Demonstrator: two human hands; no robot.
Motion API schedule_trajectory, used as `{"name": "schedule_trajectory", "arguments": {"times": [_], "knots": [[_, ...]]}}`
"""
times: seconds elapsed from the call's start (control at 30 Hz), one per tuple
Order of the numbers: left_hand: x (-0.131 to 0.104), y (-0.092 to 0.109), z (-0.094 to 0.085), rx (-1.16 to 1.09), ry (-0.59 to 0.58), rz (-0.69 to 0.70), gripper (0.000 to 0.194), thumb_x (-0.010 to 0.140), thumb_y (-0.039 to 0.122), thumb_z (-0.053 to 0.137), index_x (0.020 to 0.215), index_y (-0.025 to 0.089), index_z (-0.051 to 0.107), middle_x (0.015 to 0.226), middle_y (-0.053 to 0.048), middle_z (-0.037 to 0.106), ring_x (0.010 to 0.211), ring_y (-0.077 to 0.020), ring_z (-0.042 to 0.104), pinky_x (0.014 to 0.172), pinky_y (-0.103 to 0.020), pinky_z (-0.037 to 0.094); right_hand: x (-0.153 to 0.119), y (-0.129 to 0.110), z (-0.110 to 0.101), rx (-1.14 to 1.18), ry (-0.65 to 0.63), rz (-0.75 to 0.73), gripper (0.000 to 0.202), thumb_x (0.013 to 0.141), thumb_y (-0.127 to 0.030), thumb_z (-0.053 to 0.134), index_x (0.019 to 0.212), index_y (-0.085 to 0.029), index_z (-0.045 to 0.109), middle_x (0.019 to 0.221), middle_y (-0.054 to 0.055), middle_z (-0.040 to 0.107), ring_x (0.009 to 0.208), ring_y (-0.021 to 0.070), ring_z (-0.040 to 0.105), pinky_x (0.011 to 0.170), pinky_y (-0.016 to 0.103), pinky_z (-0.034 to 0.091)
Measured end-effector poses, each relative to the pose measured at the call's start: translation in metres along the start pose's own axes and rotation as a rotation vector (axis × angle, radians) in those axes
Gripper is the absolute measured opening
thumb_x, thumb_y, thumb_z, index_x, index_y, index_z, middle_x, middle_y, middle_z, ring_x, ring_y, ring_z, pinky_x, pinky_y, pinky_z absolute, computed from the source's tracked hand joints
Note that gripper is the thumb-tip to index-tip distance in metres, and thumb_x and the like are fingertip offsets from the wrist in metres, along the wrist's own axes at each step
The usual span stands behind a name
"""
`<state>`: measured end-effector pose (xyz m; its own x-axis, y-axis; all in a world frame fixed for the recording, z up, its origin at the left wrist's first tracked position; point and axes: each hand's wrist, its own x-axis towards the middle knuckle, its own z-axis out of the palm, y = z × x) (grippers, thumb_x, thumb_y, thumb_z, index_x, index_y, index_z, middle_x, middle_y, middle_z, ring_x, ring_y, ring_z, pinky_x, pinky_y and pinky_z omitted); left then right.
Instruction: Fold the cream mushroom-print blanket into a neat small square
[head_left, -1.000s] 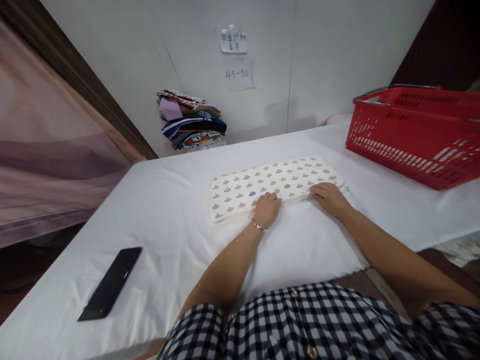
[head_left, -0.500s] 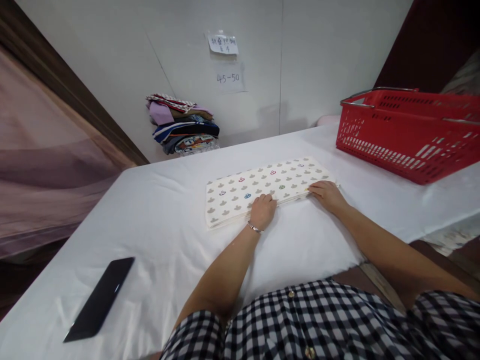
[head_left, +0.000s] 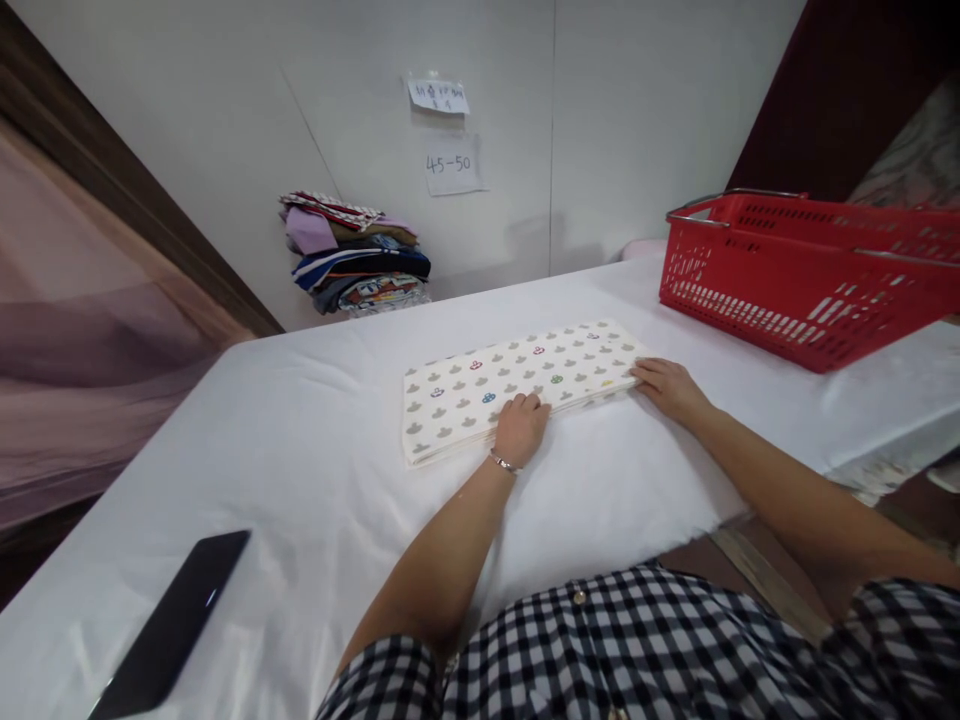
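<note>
A folded white cloth point(head_left: 517, 375) with grey, red, blue and green printed motifs lies in a long flat rectangle on the white-covered table. My left hand point(head_left: 522, 428), with a bracelet at the wrist, is closed over the cloth's near edge around its middle. At the near right corner my right hand point(head_left: 670, 388) has its fingers pressed together on the cloth's edge. The thumbs and the layers under my fingers are partly hidden.
A red plastic basket point(head_left: 795, 290) with metal handles stands at the right rear. A black phone-like slab point(head_left: 176, 620) lies at the front left. Behind the table's far edge is a stack of folded clothes point(head_left: 360, 255), and paper signs point(head_left: 455, 165) hang on the wall.
My right hand has slid a little to the right along the near edge, to the cloth's corner. My left hand keeps its place on the cloth. The whole view has shifted slightly.
</note>
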<state>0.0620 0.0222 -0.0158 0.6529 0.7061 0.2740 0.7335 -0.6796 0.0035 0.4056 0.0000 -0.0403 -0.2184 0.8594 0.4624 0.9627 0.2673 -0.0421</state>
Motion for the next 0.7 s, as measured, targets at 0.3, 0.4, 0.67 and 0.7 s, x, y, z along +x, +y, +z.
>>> {"name": "schedule_trajectory", "arguments": {"times": [0.3,0.4,0.67,0.7], "knots": [[0.000,0.001,-0.008,-0.037,-0.038,-0.012,0.026,0.097,0.022,0.038,0.101,0.022,0.064,0.103,-0.005,0.061,0.095,-0.0214,0.049,0.077,-0.034,0.037,0.011,0.015,-0.010,0.023,-0.120,-0.097,0.041,0.093,-0.034,0.036,0.118,-0.019,0.066,0.122,0.008,0.063,0.119,0.0241,0.053,0.101,0.043,0.042],[0.000,0.001,-0.007,-0.045,-0.032,-0.013,0.028,0.097,0.023,0.036,0.099,0.022,0.064,0.101,-0.006,0.061,0.093,-0.0212,0.049,0.076,-0.034,0.036,0.009,0.014,-0.006,-0.004,-0.129,-0.035,0.041,0.094,-0.031,0.034,0.121,-0.022,0.063,0.126,0.007,0.061,0.122,0.0236,0.051,0.100,0.044,0.042],[-0.001,0.001,-0.004,-0.036,-0.004,-0.001,0.025,0.095,0.021,0.040,0.099,0.022,0.064,0.101,-0.006,0.061,0.093,-0.0217,0.049,0.076,-0.034,0.037,0.001,0.004,-0.009,-0.009,-0.192,0.037,0.044,0.092,-0.025,0.034,0.128,-0.021,0.058,0.136,0.009,0.052,0.130,0.0246,0.042,0.103,0.048,0.038],[0.000,0.001,-0.004,-0.033,-0.003,-0.001,0.025,0.095,0.021,0.039,0.098,0.022,0.064,0.100,-0.006,0.061,0.092,-0.0217,0.049,0.076,-0.034,0.037,0.003,0.000,-0.013,-0.010,-0.193,0.061,0.045,0.091,-0.024,0.034,0.130,-0.022,0.056,0.138,0.008,0.050,0.132,0.0253,0.040,0.104,0.051,0.035]]}}
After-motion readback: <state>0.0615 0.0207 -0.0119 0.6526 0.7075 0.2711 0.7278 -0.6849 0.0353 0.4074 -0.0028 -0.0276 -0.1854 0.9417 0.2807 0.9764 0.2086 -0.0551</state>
